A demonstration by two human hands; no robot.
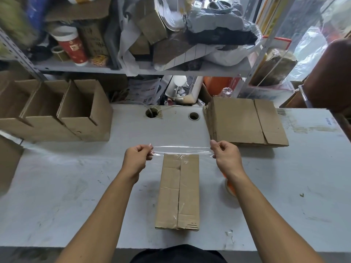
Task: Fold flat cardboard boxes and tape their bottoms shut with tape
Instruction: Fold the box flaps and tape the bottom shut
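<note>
A folded cardboard box (pixel 179 190) stands on the grey table (pixel 76 186) in front of me, its bottom flaps closed and facing up, with clear tape along the centre seam. A strip of clear tape (pixel 182 149) is stretched level over the box's far edge. My left hand (pixel 137 158) pinches its left end and my right hand (pixel 225 155) pinches its right end. An orange tape roll (pixel 229 187) lies on the table, mostly hidden behind my right forearm.
A stack of flat cardboard boxes (pixel 245 122) lies at the back right. Three assembled open boxes (pixel 57 111) stand in a row at the back left. Two cable holes (pixel 193 116) sit in the table's far middle. Cluttered metal shelves (pixel 133 70) rise behind.
</note>
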